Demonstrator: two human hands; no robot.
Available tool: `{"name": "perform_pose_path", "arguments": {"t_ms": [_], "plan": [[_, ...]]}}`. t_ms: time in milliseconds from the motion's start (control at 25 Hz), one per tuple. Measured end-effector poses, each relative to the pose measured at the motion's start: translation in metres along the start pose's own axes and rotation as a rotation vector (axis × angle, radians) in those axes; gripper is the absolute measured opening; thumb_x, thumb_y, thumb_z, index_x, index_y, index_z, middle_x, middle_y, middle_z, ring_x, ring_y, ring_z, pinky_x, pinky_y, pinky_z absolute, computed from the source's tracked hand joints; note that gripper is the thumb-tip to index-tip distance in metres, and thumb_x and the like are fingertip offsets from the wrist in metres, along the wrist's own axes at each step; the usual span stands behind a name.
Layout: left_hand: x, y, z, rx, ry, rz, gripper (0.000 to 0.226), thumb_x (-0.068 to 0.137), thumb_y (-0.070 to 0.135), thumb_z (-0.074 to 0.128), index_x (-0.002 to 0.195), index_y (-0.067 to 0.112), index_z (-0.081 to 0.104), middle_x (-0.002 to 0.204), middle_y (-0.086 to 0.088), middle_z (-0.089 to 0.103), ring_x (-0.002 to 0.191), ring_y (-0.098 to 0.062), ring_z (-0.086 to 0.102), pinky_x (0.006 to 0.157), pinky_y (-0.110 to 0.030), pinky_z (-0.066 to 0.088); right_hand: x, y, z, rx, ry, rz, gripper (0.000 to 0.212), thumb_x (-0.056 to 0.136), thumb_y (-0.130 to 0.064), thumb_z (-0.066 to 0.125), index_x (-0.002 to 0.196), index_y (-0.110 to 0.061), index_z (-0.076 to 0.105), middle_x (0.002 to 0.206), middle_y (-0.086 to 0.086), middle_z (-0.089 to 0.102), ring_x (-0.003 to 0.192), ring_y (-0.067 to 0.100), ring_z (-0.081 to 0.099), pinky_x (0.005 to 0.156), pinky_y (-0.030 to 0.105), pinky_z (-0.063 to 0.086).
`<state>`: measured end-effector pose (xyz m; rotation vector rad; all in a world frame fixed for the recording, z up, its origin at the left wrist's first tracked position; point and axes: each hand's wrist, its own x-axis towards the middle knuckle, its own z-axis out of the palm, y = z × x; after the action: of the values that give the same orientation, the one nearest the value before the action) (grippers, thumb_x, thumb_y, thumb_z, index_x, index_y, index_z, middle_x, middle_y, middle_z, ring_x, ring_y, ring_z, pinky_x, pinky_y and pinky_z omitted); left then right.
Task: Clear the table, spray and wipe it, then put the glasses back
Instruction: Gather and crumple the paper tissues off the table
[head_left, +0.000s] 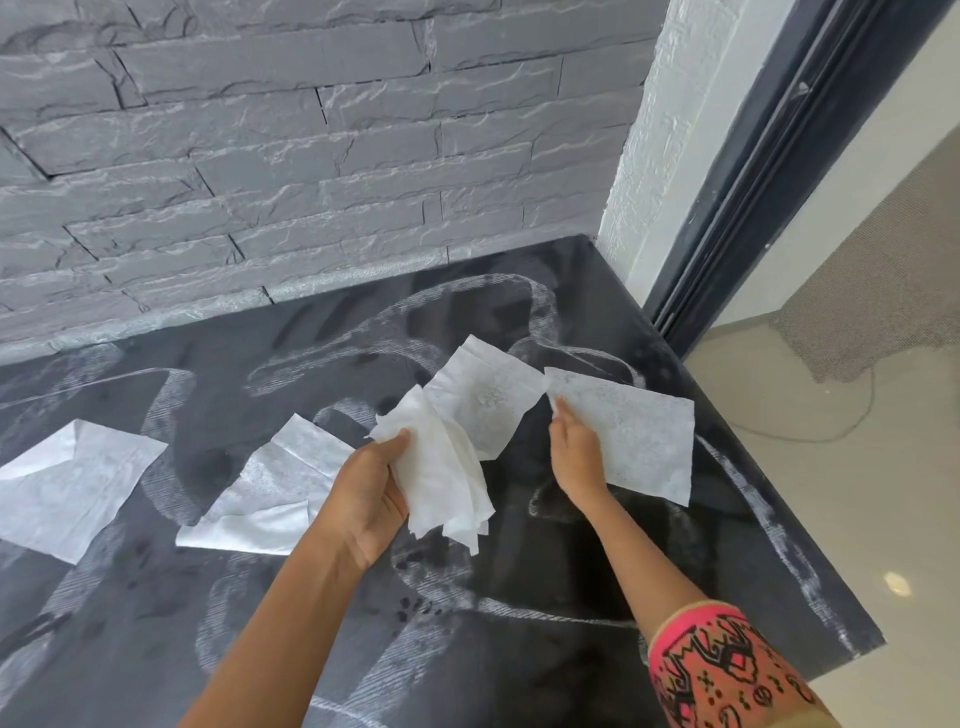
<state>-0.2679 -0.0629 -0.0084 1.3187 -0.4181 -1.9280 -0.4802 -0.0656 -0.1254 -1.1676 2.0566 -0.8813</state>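
Note:
The black table (597, 291) is streaked with whitish wipe marks and damp smears. My left hand (366, 493) is shut on a bunch of crumpled white wipes (447, 483), held just above the tabletop. My right hand (576, 452) pinches the left edge of a flat white wipe (639, 436) that lies near the table's right edge. Another flat wipe (483, 389) lies between the two hands, partly under the bunch. Two more wipes lie flat on the left: one in the middle (270, 488), one at the far left (72, 483). No glasses are in view.
A grey stone-brick wall (311, 156) runs along the table's far edge. A white pillar (660, 130) and a dark door frame (769, 171) stand at the far right corner. Beige floor (841, 467) with a thin cable lies beyond the right edge.

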Motion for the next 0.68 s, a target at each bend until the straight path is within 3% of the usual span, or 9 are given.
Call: {"name": "perform_pose_path", "arguments": {"t_ms": [40, 120, 200, 320, 360, 440, 560, 680], "plan": [[0.000, 0.000, 0.002, -0.002, -0.004, -0.013, 0.020, 0.098, 0.011, 0.044, 0.110, 0.005, 0.060, 0.085, -0.005, 0.074, 0.069, -0.013, 0.073, 0.054, -0.025, 0.057, -0.005, -0.015, -0.011, 0.267, 0.007, 0.139, 0.040, 0.102, -0.024, 0.032, 0.130, 0.000, 0.048, 0.127, 0.012, 0.055, 0.124, 0.029, 0.048, 0.102, 0.030, 0.038], [0.000, 0.000, 0.007, 0.012, -0.018, -0.053, 0.019, 0.099, 0.010, 0.043, 0.105, 0.005, 0.061, 0.078, -0.005, 0.075, 0.065, -0.014, 0.072, 0.052, -0.025, 0.057, -0.013, -0.040, -0.035, 0.642, -0.026, 0.320, 0.041, 0.098, -0.033, 0.035, 0.131, -0.011, 0.047, 0.126, 0.003, 0.052, 0.118, 0.022, 0.048, 0.103, 0.031, 0.036], [-0.001, -0.001, 0.015, 0.032, -0.031, -0.094, 0.020, 0.099, 0.010, 0.042, 0.105, 0.003, 0.060, 0.076, -0.005, 0.074, 0.066, -0.015, 0.072, 0.058, -0.027, 0.058, -0.028, -0.061, -0.055, 0.646, -0.108, 0.338, 0.041, 0.097, -0.038, 0.037, 0.133, -0.018, 0.042, 0.131, 0.000, 0.046, 0.117, 0.019, 0.044, 0.101, 0.029, 0.034], [0.001, -0.001, 0.023, 0.067, -0.021, -0.102, 0.023, 0.099, 0.011, 0.042, 0.114, 0.002, 0.058, 0.080, -0.007, 0.073, 0.073, -0.017, 0.069, 0.065, -0.032, 0.054, -0.061, -0.088, -0.061, 0.498, -0.205, 0.043, 0.028, 0.100, -0.027, 0.037, 0.125, -0.022, 0.048, 0.113, -0.012, 0.053, 0.113, 0.011, 0.047, 0.092, 0.017, 0.037], [0.001, 0.000, 0.024, 0.073, -0.028, -0.092, 0.026, 0.100, 0.013, 0.042, 0.117, 0.001, 0.057, 0.078, -0.006, 0.073, 0.070, -0.016, 0.070, 0.063, -0.031, 0.055, -0.073, -0.097, -0.058, 0.419, -0.265, -0.122, 0.031, 0.100, -0.022, 0.037, 0.128, -0.022, 0.051, 0.117, -0.017, 0.055, 0.120, 0.007, 0.047, 0.097, 0.013, 0.036], [0.000, 0.003, 0.023, 0.053, -0.091, -0.090, 0.038, 0.101, 0.025, 0.039, 0.123, 0.000, 0.057, 0.084, -0.007, 0.074, 0.071, -0.015, 0.072, 0.064, -0.028, 0.058, -0.091, -0.098, -0.042, 0.158, -0.433, -0.419, 0.039, 0.101, -0.019, 0.034, 0.138, -0.020, 0.044, 0.143, -0.014, 0.040, 0.135, -0.001, 0.028, 0.113, 0.017, 0.020], [-0.007, 0.009, 0.014, 0.058, -0.208, -0.089, 0.056, 0.097, 0.050, 0.037, 0.114, 0.005, 0.065, 0.099, -0.011, 0.073, 0.084, -0.019, 0.072, 0.070, -0.027, 0.060, -0.106, -0.094, -0.018, -0.325, -0.432, -0.785, 0.053, 0.100, -0.040, 0.022, 0.146, -0.014, 0.028, 0.155, -0.005, 0.012, 0.143, 0.001, -0.001, 0.116, 0.018, -0.003], [-0.011, 0.008, -0.003, 0.118, -0.093, 0.039, 0.031, 0.099, 0.025, 0.045, 0.103, 0.001, 0.065, 0.089, -0.011, 0.074, 0.078, -0.018, 0.072, 0.067, -0.026, 0.059, -0.114, -0.101, -0.012, -0.120, -0.449, -0.795, 0.065, 0.094, -0.052, 0.021, 0.144, -0.012, 0.032, 0.153, -0.006, 0.021, 0.142, -0.001, 0.005, 0.116, 0.019, 0.003]]}}
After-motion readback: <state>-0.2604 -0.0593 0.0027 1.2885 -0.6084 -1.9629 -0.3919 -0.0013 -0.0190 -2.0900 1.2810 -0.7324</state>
